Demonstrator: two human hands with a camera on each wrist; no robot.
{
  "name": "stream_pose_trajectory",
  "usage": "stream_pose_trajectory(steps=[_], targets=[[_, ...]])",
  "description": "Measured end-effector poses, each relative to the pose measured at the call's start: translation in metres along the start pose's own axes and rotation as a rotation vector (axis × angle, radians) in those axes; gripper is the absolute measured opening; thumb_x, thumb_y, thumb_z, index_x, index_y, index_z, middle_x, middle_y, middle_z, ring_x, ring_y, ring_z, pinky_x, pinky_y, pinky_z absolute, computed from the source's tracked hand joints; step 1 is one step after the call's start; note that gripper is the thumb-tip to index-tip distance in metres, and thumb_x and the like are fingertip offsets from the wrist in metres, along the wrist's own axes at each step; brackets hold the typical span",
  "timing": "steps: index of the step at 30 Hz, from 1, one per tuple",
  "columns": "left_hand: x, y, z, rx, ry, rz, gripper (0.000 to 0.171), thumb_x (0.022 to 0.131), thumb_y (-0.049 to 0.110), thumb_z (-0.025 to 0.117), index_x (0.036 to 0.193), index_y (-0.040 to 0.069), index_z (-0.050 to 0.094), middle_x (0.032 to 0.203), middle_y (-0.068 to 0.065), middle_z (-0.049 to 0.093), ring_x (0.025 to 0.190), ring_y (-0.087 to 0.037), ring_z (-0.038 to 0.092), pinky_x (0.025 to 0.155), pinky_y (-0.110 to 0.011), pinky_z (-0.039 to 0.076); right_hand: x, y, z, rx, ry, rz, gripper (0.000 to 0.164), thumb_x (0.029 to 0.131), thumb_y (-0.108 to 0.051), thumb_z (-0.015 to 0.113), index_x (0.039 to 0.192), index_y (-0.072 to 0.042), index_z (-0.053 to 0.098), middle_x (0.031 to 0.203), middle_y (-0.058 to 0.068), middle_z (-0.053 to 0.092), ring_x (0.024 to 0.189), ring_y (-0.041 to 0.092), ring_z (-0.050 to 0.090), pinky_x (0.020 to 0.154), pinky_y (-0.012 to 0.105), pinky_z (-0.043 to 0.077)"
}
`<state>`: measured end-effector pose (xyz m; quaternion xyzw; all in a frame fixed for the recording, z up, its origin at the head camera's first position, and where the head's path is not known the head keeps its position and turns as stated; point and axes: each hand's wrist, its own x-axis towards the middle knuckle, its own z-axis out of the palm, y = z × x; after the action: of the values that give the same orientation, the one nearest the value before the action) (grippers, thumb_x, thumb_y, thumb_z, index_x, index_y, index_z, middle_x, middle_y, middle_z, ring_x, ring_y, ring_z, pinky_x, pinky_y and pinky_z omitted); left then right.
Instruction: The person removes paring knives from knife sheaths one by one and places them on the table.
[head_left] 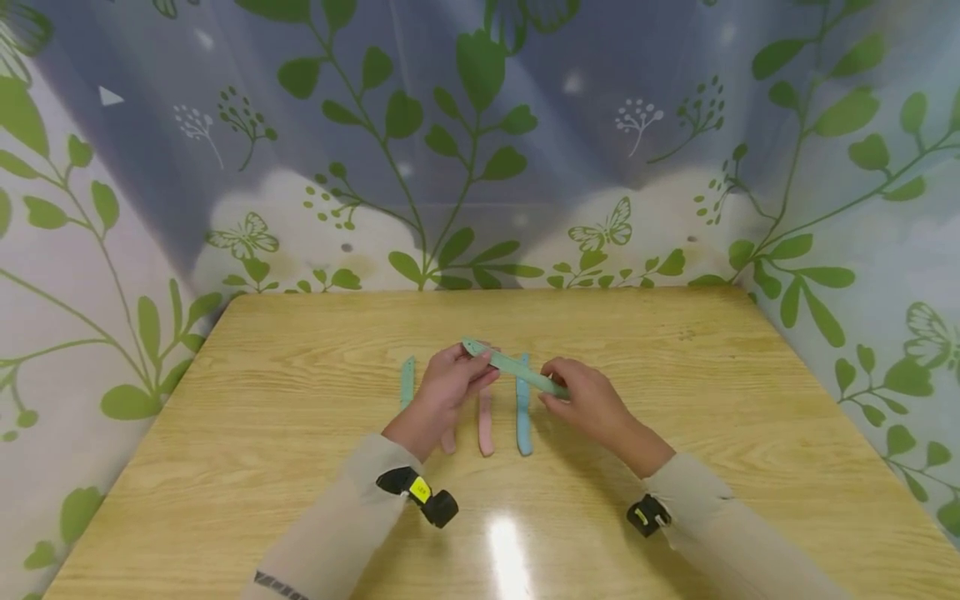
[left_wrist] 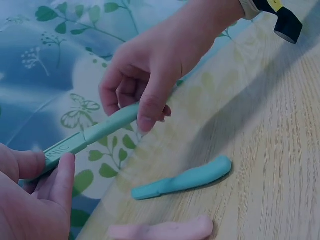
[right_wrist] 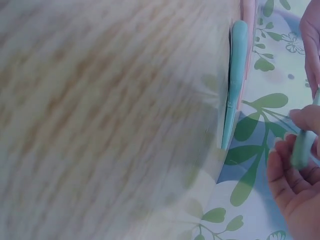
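Observation:
A slim green plastic tool (head_left: 525,372), like a capped eyebrow razor, is held slantwise above the table by both hands. The left hand (head_left: 444,383) pinches its flat, lettered end between thumb and fingers. At the rounded handle end, the thumb and fingertips of the right hand (head_left: 591,400) grip it. Below lie a blue tool (head_left: 523,421) of the same shape, a pink one (head_left: 486,427) and a second pinkish one (head_left: 448,442), partly hidden by the left forearm. Another green tool (head_left: 407,383) lies left of the left hand.
The wood-grain table (head_left: 300,333) carries the row of tools near its middle. Leaf-patterned fabric (head_left: 480,150) hangs behind it and along both sides. A black camera band sits on each wrist, over pale sleeves (head_left: 337,517).

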<state>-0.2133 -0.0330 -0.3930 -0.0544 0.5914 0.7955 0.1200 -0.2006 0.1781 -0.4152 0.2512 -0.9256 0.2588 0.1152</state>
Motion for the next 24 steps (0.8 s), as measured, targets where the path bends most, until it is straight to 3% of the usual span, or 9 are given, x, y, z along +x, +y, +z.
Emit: stream_pose_trajectory(steps=[5,10,24], targets=[[-0.004,0.004,-0.013,-0.037,0.023,0.023,0.028,0.096,0.003,0.054,0.122,-0.007,0.052,0.123,-0.021,0.058,0.09,-0.014,0.065,0.079,-0.019,0.054,0.003,-0.002,0.002,0.037,0.054,-0.038,0.024,0.08,-0.011,0.075,0.099,-0.005,0.061,0.081,0.006,0.065,0.068,0.016,0.058,0.061,0.036,0.052],[-0.008,0.002,-0.026,-0.031,0.043,0.033,0.025,0.095,0.002,0.055,0.118,-0.007,0.054,0.103,-0.014,0.065,0.086,-0.013,0.066,0.078,-0.022,0.055,0.007,-0.005,0.006,0.064,0.1,-0.098,0.023,0.08,-0.01,0.076,0.097,-0.005,0.061,0.081,0.007,0.065,0.068,0.015,0.059,0.06,0.034,0.053],[-0.022,0.002,-0.055,0.082,0.004,0.063,0.025,0.092,0.003,0.061,0.114,-0.006,0.057,0.081,-0.003,0.069,0.081,-0.014,0.07,0.072,-0.023,0.057,0.012,-0.011,0.009,0.131,0.27,-0.211,0.028,0.076,-0.006,0.078,0.098,-0.002,0.061,0.089,0.012,0.066,0.071,0.018,0.065,0.063,0.033,0.057]])
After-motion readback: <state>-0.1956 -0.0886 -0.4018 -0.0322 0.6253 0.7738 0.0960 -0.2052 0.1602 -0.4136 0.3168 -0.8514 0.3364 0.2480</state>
